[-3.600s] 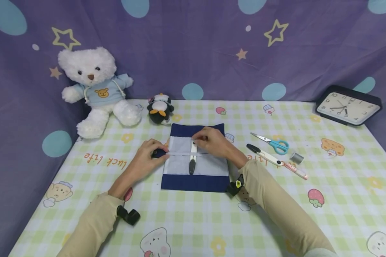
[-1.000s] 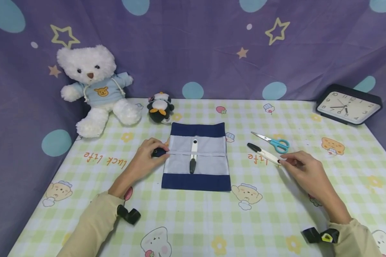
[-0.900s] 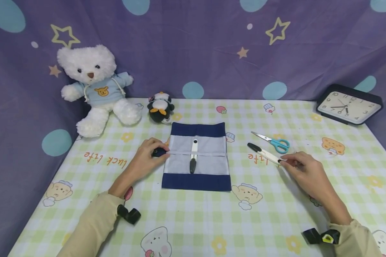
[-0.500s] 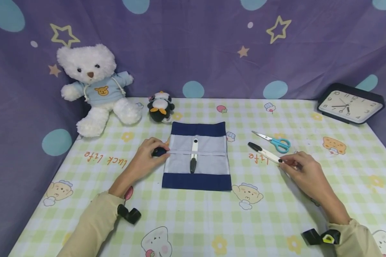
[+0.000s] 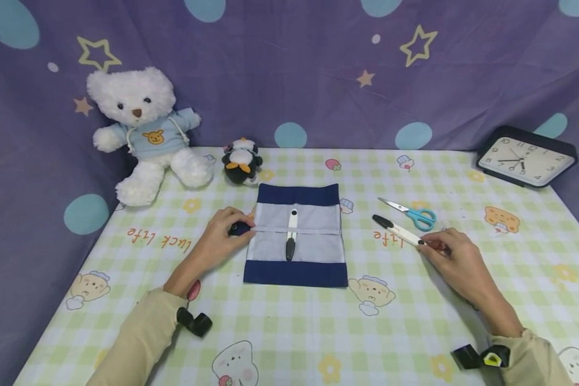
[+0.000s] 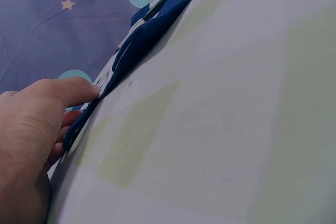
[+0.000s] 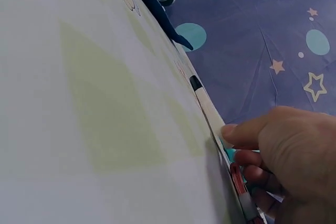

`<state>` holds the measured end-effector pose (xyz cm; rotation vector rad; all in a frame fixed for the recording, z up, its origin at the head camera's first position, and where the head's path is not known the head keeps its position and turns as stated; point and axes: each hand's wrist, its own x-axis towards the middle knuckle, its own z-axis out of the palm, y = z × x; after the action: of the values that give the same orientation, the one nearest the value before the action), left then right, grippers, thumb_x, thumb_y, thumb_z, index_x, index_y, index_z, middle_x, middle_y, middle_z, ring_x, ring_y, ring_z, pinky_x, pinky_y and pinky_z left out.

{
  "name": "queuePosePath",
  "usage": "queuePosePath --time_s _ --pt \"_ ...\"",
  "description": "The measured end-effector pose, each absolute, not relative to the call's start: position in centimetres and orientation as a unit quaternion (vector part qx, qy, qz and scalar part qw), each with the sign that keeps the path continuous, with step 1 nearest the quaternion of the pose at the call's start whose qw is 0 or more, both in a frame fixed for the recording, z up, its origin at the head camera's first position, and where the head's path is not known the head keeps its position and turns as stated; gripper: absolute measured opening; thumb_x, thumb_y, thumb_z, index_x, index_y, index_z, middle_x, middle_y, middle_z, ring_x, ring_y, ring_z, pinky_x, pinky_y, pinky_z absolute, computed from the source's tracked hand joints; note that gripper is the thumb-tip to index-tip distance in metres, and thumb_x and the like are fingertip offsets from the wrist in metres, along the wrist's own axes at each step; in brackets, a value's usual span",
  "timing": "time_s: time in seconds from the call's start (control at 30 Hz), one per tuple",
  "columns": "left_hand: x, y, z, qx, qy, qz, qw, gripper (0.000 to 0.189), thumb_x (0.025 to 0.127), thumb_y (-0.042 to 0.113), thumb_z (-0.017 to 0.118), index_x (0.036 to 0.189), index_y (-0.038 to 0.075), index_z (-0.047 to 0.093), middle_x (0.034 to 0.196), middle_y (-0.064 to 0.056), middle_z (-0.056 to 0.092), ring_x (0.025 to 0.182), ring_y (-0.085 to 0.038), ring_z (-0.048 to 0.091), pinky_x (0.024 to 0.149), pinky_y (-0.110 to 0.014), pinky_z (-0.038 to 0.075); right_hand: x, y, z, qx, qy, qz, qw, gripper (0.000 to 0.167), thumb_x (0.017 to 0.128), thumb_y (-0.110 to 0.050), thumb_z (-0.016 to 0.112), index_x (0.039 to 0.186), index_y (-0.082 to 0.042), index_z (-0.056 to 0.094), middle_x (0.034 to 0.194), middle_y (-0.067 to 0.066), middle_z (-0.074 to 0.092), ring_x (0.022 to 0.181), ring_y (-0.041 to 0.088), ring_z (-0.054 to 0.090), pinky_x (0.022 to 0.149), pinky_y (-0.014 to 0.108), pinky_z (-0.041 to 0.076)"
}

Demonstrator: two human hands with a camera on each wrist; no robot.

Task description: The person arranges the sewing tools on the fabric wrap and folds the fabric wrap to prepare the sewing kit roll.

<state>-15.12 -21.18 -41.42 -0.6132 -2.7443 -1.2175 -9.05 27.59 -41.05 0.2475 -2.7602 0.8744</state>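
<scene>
Even, fairly bright light covers the tabletop (image 5: 280,321) in the head view, probably from overhead, though the source is out of frame. Soft shadow falls beside the right forearm (image 5: 506,316); the purple backdrop (image 5: 313,80) reads darker. Wide-angle stretch shows toward the edges. Both wrist views are dimmer and greyer, their close foreground soft, with shadow below the right fingers (image 7: 247,133).

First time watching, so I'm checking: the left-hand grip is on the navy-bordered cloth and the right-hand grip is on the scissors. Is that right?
Not quite: in the head view, the right-hand grip is on the end of a black-tipped white tool; the scissors lie beyond it. The left-hand grip is on the navy-bordered cloth, as you say.
</scene>
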Motion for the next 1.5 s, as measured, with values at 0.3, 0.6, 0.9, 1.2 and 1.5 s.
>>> queuePosePath --time_s 0.3,0.6,0.9,1.2,1.5 --pt "-15.2 -21.2 -41.6 -0.197 -0.896 -0.396 0.038 0.013 0.095 0.019 0.078 0.106 0.013 0.076 0.114 -0.005 0.063 0.107 -0.028 0.052 0.091 -0.047 0.041 -8.7 27.1 -40.7 0.078 -0.925 0.349 0.129 0.017 0.095 -0.005 0.075 0.112 -0.002 0.073 0.096 0.009 0.069 0.081 0.001 0.055 0.071 0.011 0.041" --pt "-15.1 -21.2 -41.3 -0.198 -0.896 -0.395 0.038 0.014 0.094 0.018 0.079 0.106 0.012 0.076 0.114 -0.006 0.063 0.107 -0.028 0.052 0.091 -0.046 0.041 -8.8 26.9 -40.4 0.040 -0.915 0.387 0.109 0.019 0.100 -0.016 0.072 0.115 -0.004 0.074 0.098 0.009 0.074 0.082 0.001 0.060 0.074 0.011 0.042" --pt "-15.2 -21.2 -41.5 -0.196 -0.898 -0.391 0.036 0.014 0.094 0.019 0.079 0.107 0.013 0.076 0.115 -0.006 0.063 0.108 -0.028 0.052 0.091 -0.046 0.041 -10.0 26.7 -40.7 0.023 -0.880 0.460 0.117 0.021 0.102 -0.014 0.069 0.116 0.001 0.073 0.103 0.006 0.072 0.083 0.004 0.064 0.072 0.011 0.046" --pt "-15.2 -21.2 -41.4 -0.193 -0.899 -0.392 0.034 0.013 0.094 0.019 0.079 0.106 0.013 0.076 0.115 -0.005 0.062 0.108 -0.027 0.052 0.092 -0.047 0.041 -10.9 26.5 -40.7 -0.002 -0.868 0.482 0.118 0.024 0.103 -0.017 0.067 0.119 0.001 0.072 0.108 -0.004 0.072 0.082 0.008 0.064 0.068 0.014 0.046" --pt "-15.2 -21.2 -41.4 -0.194 -0.900 -0.389 0.034 0.014 0.095 0.020 0.079 0.106 0.013 0.076 0.115 -0.005 0.062 0.108 -0.027 0.052 0.091 -0.047 0.041 -11.6 26.0 -40.5 -0.016 -0.857 0.502 0.114 0.029 0.103 -0.021 0.068 0.121 0.001 0.072 0.107 -0.013 0.070 0.087 0.007 0.063 0.067 0.015 0.045"
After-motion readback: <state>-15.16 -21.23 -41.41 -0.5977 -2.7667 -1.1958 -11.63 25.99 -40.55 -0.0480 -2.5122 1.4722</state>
